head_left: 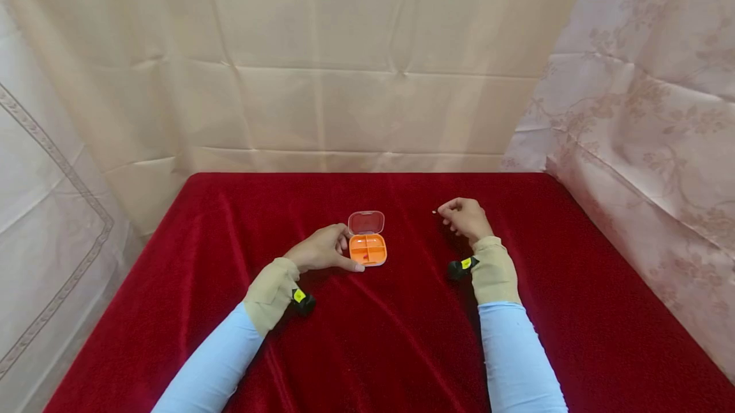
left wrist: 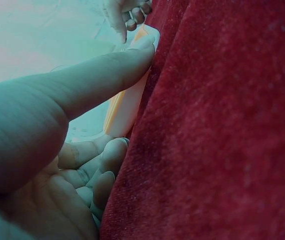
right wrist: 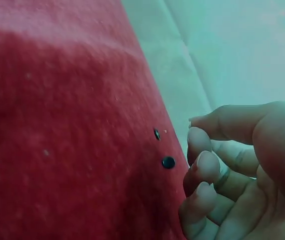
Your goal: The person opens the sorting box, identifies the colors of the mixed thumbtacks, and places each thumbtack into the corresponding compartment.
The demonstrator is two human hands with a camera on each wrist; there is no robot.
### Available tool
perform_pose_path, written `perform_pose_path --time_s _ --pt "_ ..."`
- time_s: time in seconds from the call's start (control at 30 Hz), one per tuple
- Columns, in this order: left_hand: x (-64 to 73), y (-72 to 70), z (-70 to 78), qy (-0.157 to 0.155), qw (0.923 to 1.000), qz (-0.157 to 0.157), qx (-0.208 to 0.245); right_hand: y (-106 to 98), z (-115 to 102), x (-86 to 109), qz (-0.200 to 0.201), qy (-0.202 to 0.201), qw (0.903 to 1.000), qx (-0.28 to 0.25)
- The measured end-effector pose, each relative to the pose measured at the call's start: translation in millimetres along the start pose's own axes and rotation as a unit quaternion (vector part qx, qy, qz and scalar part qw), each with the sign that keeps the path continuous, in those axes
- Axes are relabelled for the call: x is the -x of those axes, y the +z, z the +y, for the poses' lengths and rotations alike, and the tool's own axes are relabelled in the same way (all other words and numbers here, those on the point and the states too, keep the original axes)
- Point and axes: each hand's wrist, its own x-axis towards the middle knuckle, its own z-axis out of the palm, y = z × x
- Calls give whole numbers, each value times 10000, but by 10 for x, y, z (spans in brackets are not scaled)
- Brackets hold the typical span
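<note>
An orange pill box (head_left: pixel 368 250) with a divided tray lies on the red cloth, its clear lid (head_left: pixel 366 222) raised at the back. Small bits, one of them red, lie inside. My left hand (head_left: pixel 327 249) holds the box from its left, thumb (left wrist: pixel 127 65) along the near side, other fingers round by the far left. Farther right, my right hand (head_left: pixel 466 218) hovers low with thumb and index tips together; whether something tiny sits between them is unclear. A small pale dot (head_left: pixel 434 212) shows beside those tips. Two small dark discs (right wrist: pixel 168 162) lie near this hand in the right wrist view.
A red velvety cloth (head_left: pixel 230 336) with shallow folds covers the table. Beige curtain (head_left: pixel 356 68) hangs beyond the far edge, and patterned pale fabric (head_left: pixel 660 113) hangs along the right. Black wrist cameras (head_left: pixel 303 302) stick out from both wrists.
</note>
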Motion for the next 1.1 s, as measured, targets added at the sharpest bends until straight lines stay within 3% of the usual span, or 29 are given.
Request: perform_pose_path --time_s 0.13,0.27,0.47,0.63,0.8,1.1 --pt "-8 1 -1 -41 10000 -1 4 -44 3 28 -150 -71 9994 -313" --pt "-7 5 3 -67 10000 -3 14 -29 -52 36 -862 -451 9941 -482" --pt "-2 4 -4 -55 10000 -2 72 201 -256 58 -1967 -1123 9737 -241" --pt "-3 6 12 -66 10000 -2 72 445 -397 112 -2517 -1417 9574 -53" --pt "-6 8 24 -102 9999 4 32 547 -434 138 -2519 -1454 9568 31" --pt "4 1 14 -80 10000 9 44 453 -382 97 -2009 -1284 9712 -22"
